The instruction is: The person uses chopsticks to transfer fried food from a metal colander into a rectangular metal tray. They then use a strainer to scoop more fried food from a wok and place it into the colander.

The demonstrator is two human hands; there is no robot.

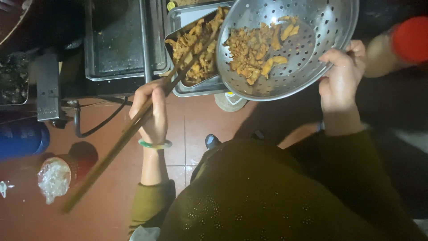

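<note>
Landmark = the dark flat griddle (120, 40) w/ raised steel rim, top centre-left. Everything else I place off that.

Below it, red-brown tiled floor (196, 129). A black hose (96, 127) loops down from under its front edge. Left of it, a grey metal bracket (48, 87), then a tray of dark bits (13, 78) at the far left edge. Lower left of griddle: blue cylinder (22, 138) lying on its side, and under that a red bucket (67, 172) w/ crumpled clear plastic inside. Below-right of griddle, my dark shoe tip (212, 141) on the tiles. Far right of griddle, sb else's red sleeve (411, 38).
</note>
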